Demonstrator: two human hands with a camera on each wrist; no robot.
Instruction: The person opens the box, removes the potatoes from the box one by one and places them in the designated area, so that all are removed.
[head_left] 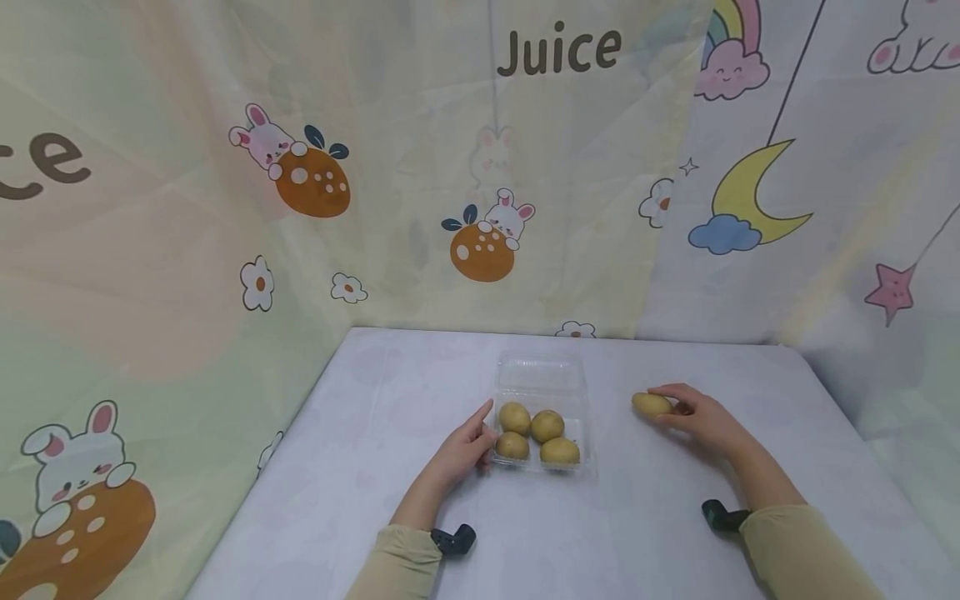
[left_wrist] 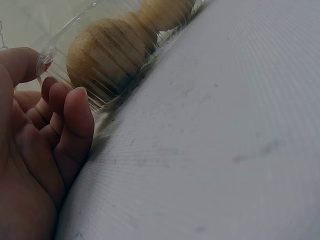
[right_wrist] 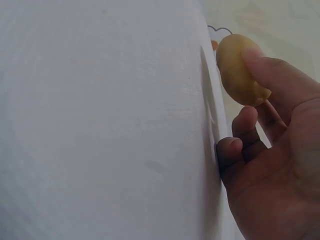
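Head view. The left hand (head_left: 463,448) is pinching the left rim of a clear box (head_left: 573,422), its index finger pointing forward along the side. The box is standing on the white table (head_left: 622,508), its lid (head_left: 542,375) lying folded back on the far side. Four potatoes (head_left: 547,426) are resting in the box, two at the left and two at the right. To the right, well apart from the box, the right hand (head_left: 699,418) is gripping a fifth potato (head_left: 651,405) between thumb and fingers. Each wrist is bearing a black device (head_left: 453,540) beside a tan sleeve (head_left: 798,542). A printed backdrop (head_left: 405,108) is hanging behind the table, showing rabbits, flowers, a moon and the word "Juice".

Left wrist view. Bent fingers are touching the outside of the ribbed box wall, while another digit is reaching the rim. Potatoes are showing through the plastic.

Right wrist view. The thumb is pressing on the near face of the fifth potato; two fingers are curling below it. The potato is appearing against the backdrop, just beside the table's edge.
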